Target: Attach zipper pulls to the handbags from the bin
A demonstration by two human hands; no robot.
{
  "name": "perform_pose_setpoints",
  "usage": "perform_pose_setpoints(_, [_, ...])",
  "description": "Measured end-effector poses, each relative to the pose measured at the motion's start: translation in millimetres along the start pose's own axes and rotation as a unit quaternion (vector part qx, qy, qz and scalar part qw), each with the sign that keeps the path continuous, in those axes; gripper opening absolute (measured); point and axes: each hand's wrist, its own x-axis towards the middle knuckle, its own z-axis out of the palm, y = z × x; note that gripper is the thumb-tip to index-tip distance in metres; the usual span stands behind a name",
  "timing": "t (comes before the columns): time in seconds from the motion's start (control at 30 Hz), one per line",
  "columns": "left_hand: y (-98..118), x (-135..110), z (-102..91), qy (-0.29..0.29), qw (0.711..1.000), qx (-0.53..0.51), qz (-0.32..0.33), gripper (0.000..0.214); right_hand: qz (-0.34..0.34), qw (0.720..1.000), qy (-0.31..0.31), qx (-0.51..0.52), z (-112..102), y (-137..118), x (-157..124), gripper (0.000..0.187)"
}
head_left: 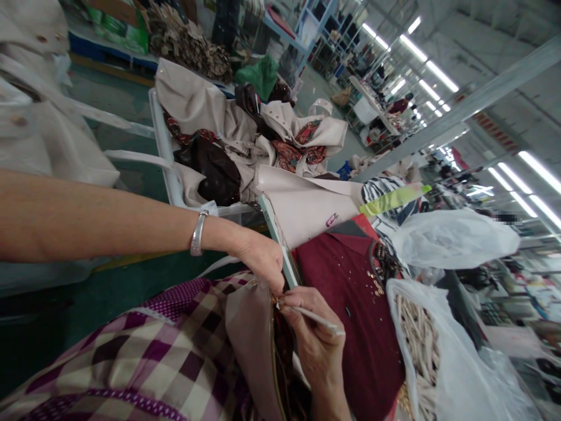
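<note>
A beige bag (252, 333) with a metal zipper (275, 374) along its opening lies against a checked garment at my lap. My left hand (263, 260), with a silver bracelet at the wrist, is closed at the upper end of the zipper; whatever its fingers grip is hidden. Just below it, my right hand (315, 333) pinches a thin pale strip (318, 320) beside a small gold-coloured fitting (276, 302). The strip sticks out across the fingers. Dark lining shows inside the opening.
A maroon cloth (350, 310) with scattered small gold rings covers the worktable at right. A plastic bag of beige strips (416, 333) stands beside it. Beyond the table edge, a white crate (164, 152) holds beige bags with patterned scarves. More beige bags (39, 105) are at left.
</note>
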Motion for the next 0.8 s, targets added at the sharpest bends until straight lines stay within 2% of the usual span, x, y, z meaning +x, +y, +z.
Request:
perform_pose_setpoints(0.2, [1.1, -0.1, -0.2, -0.003, 1.0, 0.005, -0.004, 0.023, 0.018, 1.0, -0.003, 0.008, 2.2, -0.8, -2.8, 0.014])
perform_pose_setpoints(0.63, [3.9, -6.6, -1.1, -0.006, 0.999, 0.047, -0.019, 0.019, -0.008, 1.0, -0.02, -0.01, 4.4, -8.1, -0.9, 0.017])
perform_pose_setpoints(0.7, [0.1, -6.2, -1.5, -0.006, 0.999, 0.032, -0.011, 0.023, -0.007, 0.999, -0.023, -0.03, 2.2, -9.4, -5.6, 0.018])
perform_pose_setpoints(0.8, [-5.4, -6.0, -1.3, -0.007, 1.0, -0.014, 0.007, 0.028, -0.015, 0.998, 0.012, -0.055, -1.5, -14.0, -17.1, 0.016])
